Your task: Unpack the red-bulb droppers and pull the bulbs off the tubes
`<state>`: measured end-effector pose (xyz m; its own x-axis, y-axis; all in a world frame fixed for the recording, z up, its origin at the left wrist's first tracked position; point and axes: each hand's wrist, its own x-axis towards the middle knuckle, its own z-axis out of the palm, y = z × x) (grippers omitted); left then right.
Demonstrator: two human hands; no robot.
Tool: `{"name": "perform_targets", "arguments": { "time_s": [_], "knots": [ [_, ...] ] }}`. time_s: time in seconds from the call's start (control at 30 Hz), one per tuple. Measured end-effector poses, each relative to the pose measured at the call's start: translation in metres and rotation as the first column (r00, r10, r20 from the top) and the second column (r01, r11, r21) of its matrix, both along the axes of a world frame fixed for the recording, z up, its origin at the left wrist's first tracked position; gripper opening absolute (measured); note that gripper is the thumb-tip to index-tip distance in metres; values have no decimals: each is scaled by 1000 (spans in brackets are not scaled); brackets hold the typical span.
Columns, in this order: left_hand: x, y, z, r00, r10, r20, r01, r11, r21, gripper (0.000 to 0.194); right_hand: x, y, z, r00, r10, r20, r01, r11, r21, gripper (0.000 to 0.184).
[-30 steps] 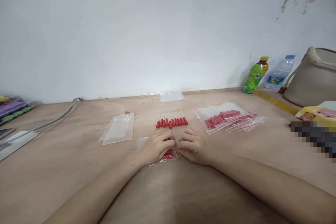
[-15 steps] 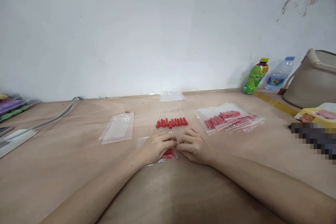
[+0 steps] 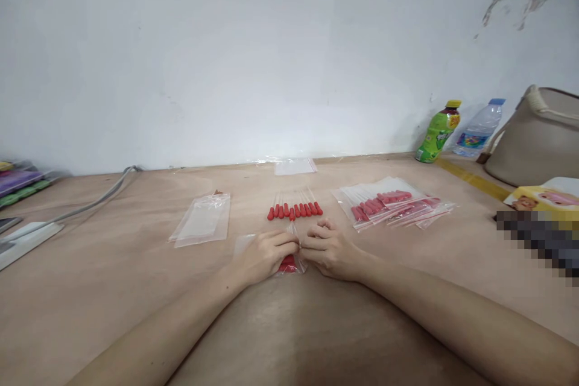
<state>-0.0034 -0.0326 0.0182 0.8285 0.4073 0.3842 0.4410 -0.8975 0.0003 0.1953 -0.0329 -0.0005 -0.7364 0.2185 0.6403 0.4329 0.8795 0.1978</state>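
My left hand (image 3: 265,255) and my right hand (image 3: 329,248) meet at the table's middle, fingers curled, both pinching the end of a small clear zip bag (image 3: 288,264) that has red-tipped pieces inside. The bag lies flat under my left fingers. Just beyond my hands a row of several loose red-capped droppers (image 3: 295,208) lies side by side. To the right sits a spread pile of filled zip bags (image 3: 392,204). A stack of empty clear bags (image 3: 202,221) lies to the left.
Another clear bag (image 3: 295,166) lies near the wall. A green bottle (image 3: 438,131), a water bottle (image 3: 478,128) and a beige bag (image 3: 538,140) stand at the far right. A grey cable (image 3: 97,199) and flat items lie at the left edge.
My hands stay together on the bag; the fingers have shifted slightly along its end. Nothing else has moved.
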Motion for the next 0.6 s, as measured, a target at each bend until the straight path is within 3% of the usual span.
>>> {"name": "perform_targets", "arguments": {
  "time_s": [0.17, 0.33, 0.5, 0.6],
  "knots": [
    [-4, 0, 0, 999, 26, 32, -26, 999, -20, 24, 2, 3, 3, 999, 19, 51, -19, 1000, 3, 21],
    [-10, 1, 0, 988, 63, 140, -58, 997, -42, 19, 8, -1, 11, 997, 51, 65, -35, 974, -225, 9],
    [-25, 10, 3, 990, -13, 141, -17, 978, 210, 22, 8, -5, 17, 999, -28, -26, 11, 855, -518, 17],
    [-29, 13, 7, 993, -58, 100, 25, 951, 307, 21, 0, -4, 15, 992, -98, -79, 35, 817, -575, 23]
  ]
}}
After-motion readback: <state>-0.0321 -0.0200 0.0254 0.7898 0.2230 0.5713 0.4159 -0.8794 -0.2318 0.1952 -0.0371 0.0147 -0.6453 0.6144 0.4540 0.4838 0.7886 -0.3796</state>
